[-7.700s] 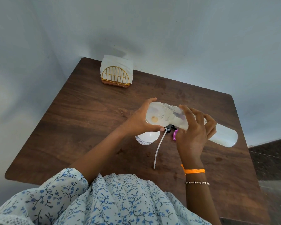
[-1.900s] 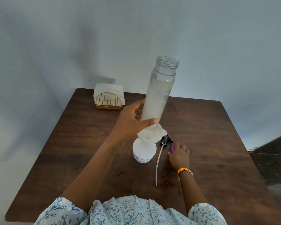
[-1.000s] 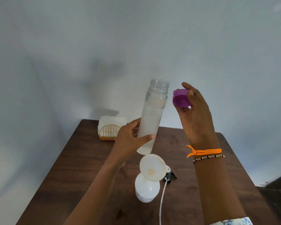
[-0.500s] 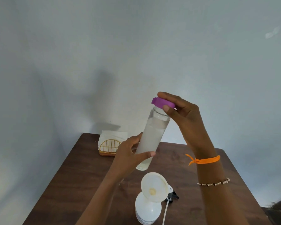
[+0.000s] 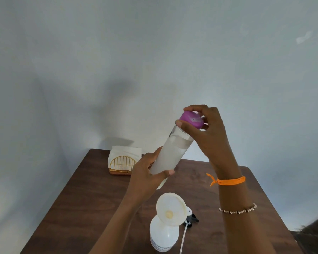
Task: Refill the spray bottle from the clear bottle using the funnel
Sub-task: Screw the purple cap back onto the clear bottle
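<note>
A napkin holder (image 5: 123,163) of gold wire is seen at the table's (image 5: 92,195) far left. The clear bottle (image 5: 170,155), cloudy and tilted, is gripped low by the left hand (image 5: 147,177) above the table. Below it, the white spray bottle (image 5: 163,235) is topped by a pale funnel (image 5: 171,208). The purple cap (image 5: 191,119) on the bottle's mouth is pinched by the right hand (image 5: 209,132).
</note>
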`<state>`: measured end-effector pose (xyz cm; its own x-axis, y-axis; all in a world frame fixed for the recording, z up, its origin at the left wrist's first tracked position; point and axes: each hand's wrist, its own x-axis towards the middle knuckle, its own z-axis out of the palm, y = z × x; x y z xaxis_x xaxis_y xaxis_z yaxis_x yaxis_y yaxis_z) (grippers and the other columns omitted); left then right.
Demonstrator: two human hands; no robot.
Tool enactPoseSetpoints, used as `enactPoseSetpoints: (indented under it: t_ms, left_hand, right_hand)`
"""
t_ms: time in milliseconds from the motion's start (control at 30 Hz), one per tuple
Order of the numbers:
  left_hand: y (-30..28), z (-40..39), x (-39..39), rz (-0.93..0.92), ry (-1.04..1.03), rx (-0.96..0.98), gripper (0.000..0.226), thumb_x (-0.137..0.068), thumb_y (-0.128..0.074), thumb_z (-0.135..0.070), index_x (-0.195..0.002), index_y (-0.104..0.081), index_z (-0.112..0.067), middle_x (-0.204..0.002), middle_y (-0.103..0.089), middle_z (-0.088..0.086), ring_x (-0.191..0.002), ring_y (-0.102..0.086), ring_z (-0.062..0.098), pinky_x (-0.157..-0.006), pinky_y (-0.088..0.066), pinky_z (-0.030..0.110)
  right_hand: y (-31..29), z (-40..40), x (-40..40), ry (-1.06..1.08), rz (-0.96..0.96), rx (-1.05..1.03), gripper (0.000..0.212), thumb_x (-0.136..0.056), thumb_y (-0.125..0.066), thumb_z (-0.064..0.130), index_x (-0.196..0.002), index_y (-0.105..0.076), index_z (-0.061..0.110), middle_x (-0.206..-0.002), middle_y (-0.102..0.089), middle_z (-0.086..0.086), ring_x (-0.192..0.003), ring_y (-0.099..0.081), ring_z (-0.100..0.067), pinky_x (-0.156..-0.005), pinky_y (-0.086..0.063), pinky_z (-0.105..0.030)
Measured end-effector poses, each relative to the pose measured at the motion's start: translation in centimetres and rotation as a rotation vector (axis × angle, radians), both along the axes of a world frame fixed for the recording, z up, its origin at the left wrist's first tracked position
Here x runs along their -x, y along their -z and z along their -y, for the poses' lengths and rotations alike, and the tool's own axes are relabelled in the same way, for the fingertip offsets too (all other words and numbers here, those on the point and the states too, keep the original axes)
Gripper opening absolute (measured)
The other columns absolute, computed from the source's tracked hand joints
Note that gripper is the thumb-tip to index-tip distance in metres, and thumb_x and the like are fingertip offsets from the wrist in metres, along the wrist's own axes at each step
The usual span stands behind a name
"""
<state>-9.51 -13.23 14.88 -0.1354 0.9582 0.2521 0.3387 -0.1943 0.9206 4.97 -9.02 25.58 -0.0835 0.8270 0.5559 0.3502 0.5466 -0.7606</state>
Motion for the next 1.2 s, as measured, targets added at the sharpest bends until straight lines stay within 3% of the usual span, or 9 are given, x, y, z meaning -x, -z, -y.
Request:
enactPoseSetpoints:
  t_ms: [200, 300, 467, 567, 667, 800, 933, 1033, 1200]
  left_hand:
    - [0.2, 0.1, 0.0, 0.071, 0.046, 0.023, 0.055, -0.073, -0.075, -0.034, -0.118, -0.044, -0.042, -0.113, -0.055, -0.017, -0.102, -0.055, 0.007, -0.082, -0.047, 0.018]
    - [0.2, 0.1, 0.1, 0.063, 0.051, 0.026, 0.057, -0.072, -0.075, -0.034, -0.121, -0.046, -0.040, -0.115, -0.056, -0.015, -0.105, -0.056, 0.009, -0.087, -0.049, 0.023]
    - [0.2, 0.3, -0.3, 0.057, 0.048, 0.015, 0.056, -0.071, -0.077, -0.034, -0.117, -0.045, -0.043, -0.108, -0.054, -0.021, -0.101, -0.056, 0.007, -0.078, -0.045, 0.013]
    - [0.2, 0.3, -0.4, 0.091, 0.065, 0.017, 0.055, -0.072, -0.076, -0.033, -0.116, -0.046, -0.044, -0.109, -0.056, -0.021, -0.102, -0.056, 0.007, -0.081, -0.048, 0.016]
    - [0.1, 0.3, -0.4, 0.124, 0.064, 0.027, 0.053, -0.073, -0.076, -0.031, -0.116, -0.046, -0.044, -0.111, -0.057, -0.019, -0.102, -0.057, 0.008, -0.083, -0.048, 0.018]
    - [-0.1, 0.5, -0.3, 0.112, 0.060, 0.020, 0.053, -0.072, -0.077, -0.030, -0.106, -0.043, -0.053, -0.102, -0.053, -0.030, -0.095, -0.056, -0.001, -0.074, -0.044, 0.009]
    - [0.1, 0.5, -0.5, 0.107, 0.090, 0.006, 0.055, -0.072, -0.077, -0.030, -0.106, -0.043, -0.056, -0.105, -0.053, -0.031, -0.100, -0.055, 0.000, -0.076, -0.046, 0.012]
    - [0.2, 0.4, -0.7, 0.104, 0.112, 0.015, 0.057, -0.072, -0.077, -0.032, -0.115, -0.045, -0.051, -0.114, -0.057, -0.022, -0.105, -0.056, 0.005, -0.084, -0.048, 0.017]
    - [0.8, 0.2, -0.8, 0.104, 0.107, 0.030, 0.054, -0.071, -0.077, -0.037, -0.116, -0.048, -0.047, -0.116, -0.060, -0.016, -0.106, -0.058, 0.009, -0.086, -0.050, 0.022]
  right_hand:
    - [-0.7, 0.2, -0.9, -0.287, 0.020, 0.093, 0.028, -0.095, -0.048, 0.025, -0.122, -0.057, 0.026, -0.128, -0.055, 0.004, -0.122, -0.047, -0.003, -0.103, -0.038, -0.021]
    - [-1.2, 0.3, -1.5, -0.437, -0.003, 0.122, 0.032, -0.092, -0.047, 0.016, -0.122, -0.057, 0.019, -0.130, -0.057, 0.001, -0.123, -0.049, -0.006, -0.102, -0.040, -0.021]
    - [-1.4, 0.3, -0.4, -0.103, 0.042, 0.101, 0.040, -0.071, -0.071, 0.039, -0.108, -0.065, 0.026, -0.110, -0.057, 0.005, -0.093, -0.056, -0.003, -0.076, -0.046, -0.012]
    - [-1.1, 0.7, -0.4, -0.086, 0.059, 0.139, 0.057, -0.068, -0.055, 0.057, -0.119, -0.057, 0.032, -0.114, -0.053, 0.010, -0.104, -0.052, 0.001, -0.084, -0.043, -0.011]
    - [-0.7, 1.0, -0.7, -0.256, -0.034, 0.205, 0.045, -0.087, -0.046, 0.041, -0.131, -0.048, 0.029, -0.129, -0.054, 0.013, -0.116, -0.048, 0.008, -0.096, -0.038, -0.011]
    - [-1.0, 0.8, -0.6, -0.204, -0.100, 0.169, 0.032, -0.085, -0.063, 0.016, -0.118, -0.061, 0.015, -0.112, -0.065, 0.004, -0.091, -0.061, 0.004, -0.082, -0.046, -0.013]
    - [-0.6, 0.7, 0.1, 0.027, -0.085, 0.137, 0.060, -0.059, -0.078, 0.052, -0.104, -0.054, 0.021, -0.105, -0.058, 0.007, -0.090, -0.056, -0.005, -0.073, -0.046, -0.013]
    - [-0.2, 0.5, -0.3, -0.191, -0.204, 0.228, 0.067, -0.069, -0.059, 0.067, -0.122, -0.047, 0.029, -0.126, -0.054, 0.009, -0.117, -0.051, -0.005, -0.094, -0.043, -0.019]
    - [-0.1, 0.4, -1.5, -0.457, -0.335, 0.252, 0.039, -0.084, -0.059, 0.014, -0.123, -0.055, 0.014, -0.123, -0.062, -0.004, -0.117, -0.056, -0.015, -0.091, -0.046, -0.020]
